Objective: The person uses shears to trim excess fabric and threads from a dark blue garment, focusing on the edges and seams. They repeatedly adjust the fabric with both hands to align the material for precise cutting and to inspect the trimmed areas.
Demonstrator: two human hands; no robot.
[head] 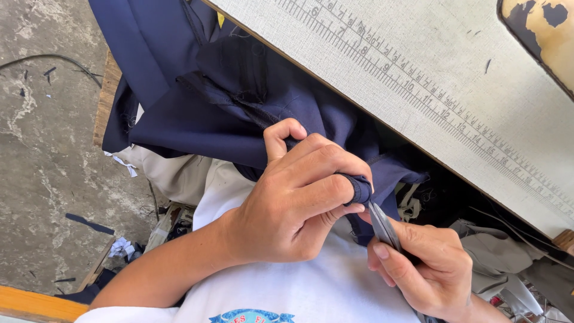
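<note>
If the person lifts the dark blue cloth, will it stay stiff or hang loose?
Probably loose: the dark blue cloth folds and drapes off the table edge. It likely bends easily, since the left hand wraps it around a finger.

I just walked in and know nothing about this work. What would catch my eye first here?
Two bare hands meet in the middle: the left hand pinches a fold of navy blue fabric over its forefinger, and the right hand holds a small metal blade against that fold. Above them, at the upper right, runs a pale tabletop with a ruler scale printed along its edge. At the left lies a grey concrete floor strewn with cloth scraps.
</note>
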